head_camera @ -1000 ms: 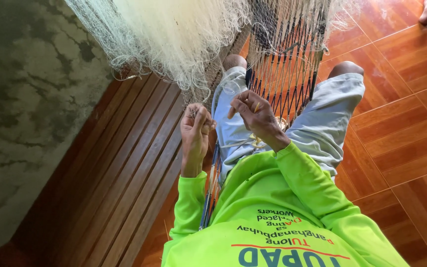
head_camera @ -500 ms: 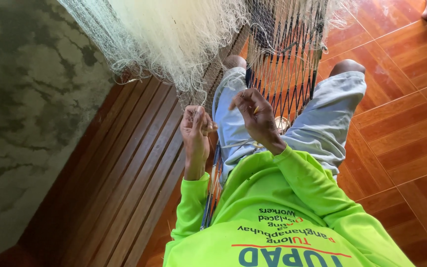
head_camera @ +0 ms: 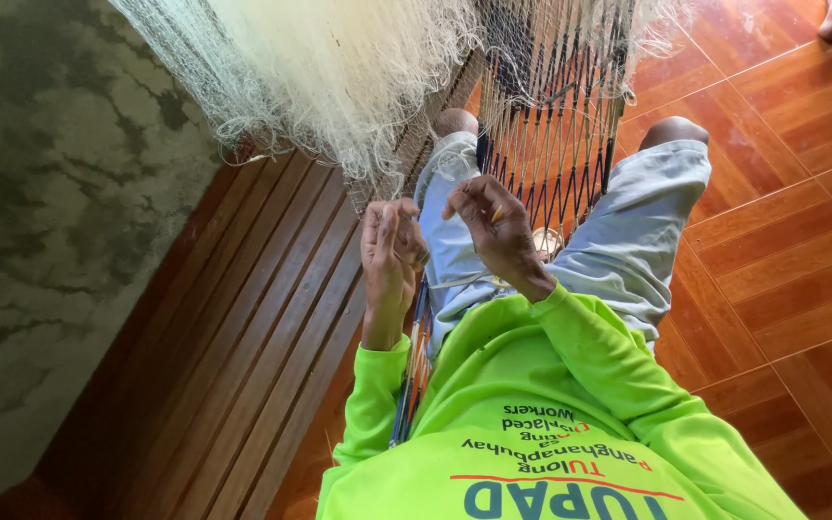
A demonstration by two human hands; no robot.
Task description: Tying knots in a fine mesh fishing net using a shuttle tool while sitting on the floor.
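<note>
The left hand (head_camera: pixel 389 252) is raised, forearm upright, fingers curled shut on thin cords (head_camera: pixel 414 371) that run down past the wrist. Just right, the right hand (head_camera: pixel 493 226) bends at the wrist, fingers pinching dark strands (head_camera: pixel 556 116) stretching lengthwise away above them, beside the pale net (head_camera: pixel 339 67).

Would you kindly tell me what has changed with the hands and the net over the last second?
Very little. The right hand has curled slightly tighter on the dark cords, pinching them with a small yellow piece between the fingers. The left hand stays raised beside them, fingers on the strands. The pale net, the wooden slats and the seated legs look unmoved.
</note>
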